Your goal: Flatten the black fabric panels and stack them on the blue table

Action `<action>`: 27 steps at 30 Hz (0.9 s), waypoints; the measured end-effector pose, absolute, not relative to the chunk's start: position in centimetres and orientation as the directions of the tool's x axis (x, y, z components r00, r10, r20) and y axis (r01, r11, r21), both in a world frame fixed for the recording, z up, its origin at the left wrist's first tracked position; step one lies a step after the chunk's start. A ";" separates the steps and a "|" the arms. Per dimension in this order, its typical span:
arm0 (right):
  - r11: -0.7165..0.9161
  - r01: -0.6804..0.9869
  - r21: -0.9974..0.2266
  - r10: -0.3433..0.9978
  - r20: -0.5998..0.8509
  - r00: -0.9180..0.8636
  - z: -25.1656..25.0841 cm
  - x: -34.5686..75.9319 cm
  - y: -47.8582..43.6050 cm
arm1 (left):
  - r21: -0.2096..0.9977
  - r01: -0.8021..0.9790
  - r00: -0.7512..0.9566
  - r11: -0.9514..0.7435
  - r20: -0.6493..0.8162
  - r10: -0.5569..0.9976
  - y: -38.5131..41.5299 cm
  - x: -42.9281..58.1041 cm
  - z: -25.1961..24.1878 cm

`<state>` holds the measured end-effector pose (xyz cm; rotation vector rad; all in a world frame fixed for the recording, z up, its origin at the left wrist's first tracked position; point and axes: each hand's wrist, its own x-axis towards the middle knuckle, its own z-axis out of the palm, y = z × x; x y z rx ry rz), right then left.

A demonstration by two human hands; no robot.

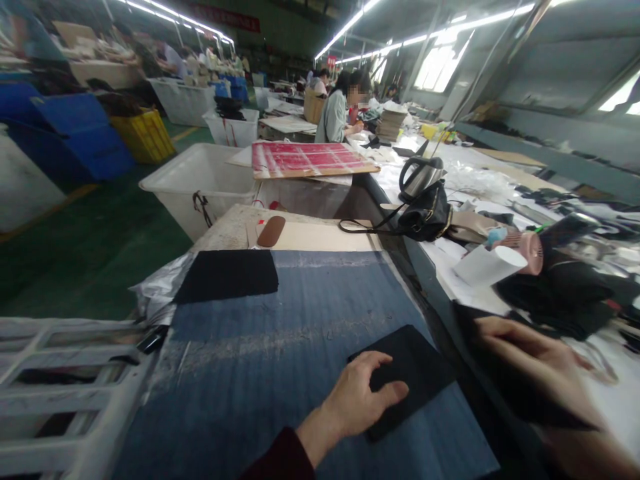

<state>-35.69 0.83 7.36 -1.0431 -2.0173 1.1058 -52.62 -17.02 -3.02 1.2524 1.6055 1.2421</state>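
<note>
My left hand (353, 397) rests over a black fabric piece (420, 360) on the blue-covered board (300, 367), thumb and fingers apart and lightly bent. To the right, past the board's edge, my right hand (540, 360) pinches another black fabric piece (520, 390); both are smeared by motion. That second piece hangs tilted, its lower corner reaching toward my wrist. At the board's far left corner lies a black rectangular cloth (230, 275), flat and away from both hands.
Beyond the board lie a brown oval piece (271, 231) and a black bag (425, 215). A kettle (421, 179), pink cup-like item (531, 252) and dark cloth (555, 300) crowd the right table. White bins (200, 190) stand left; a person (334, 113) sits ahead.
</note>
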 end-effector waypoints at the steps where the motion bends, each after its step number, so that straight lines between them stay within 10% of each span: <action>1: 0.390 0.333 -0.858 0.796 0.133 -0.591 6.3 -37.5 -1.2 | 0.996 0.086 -0.273 0.021 0.004 0.962 -17.6 -52.9 -2.0; 4: 0.615 0.204 -0.762 0.567 0.248 -0.786 2.3 -43.1 -8.0 | 0.989 -0.146 -0.419 0.009 -0.070 0.905 -19.7 -54.2 -0.7; 9: 0.713 0.134 -0.689 0.420 0.266 -0.867 -1.2 -48.6 -13.2 | 0.985 -0.007 -0.649 0.172 -0.135 0.749 -24.0 -57.4 -1.9; 18: 0.266 0.496 -0.827 -0.043 -0.524 -0.850 -5.1 -53.2 -7.8 | 0.912 0.228 -0.712 0.340 -0.082 0.698 -32.0 -65.7 -1.5; 27: -0.200 0.389 -0.899 0.105 -0.415 -0.904 -8.8 -57.1 -9.8 | 0.860 0.203 -0.884 0.468 -0.045 0.465 -35.6 -71.7 -5.9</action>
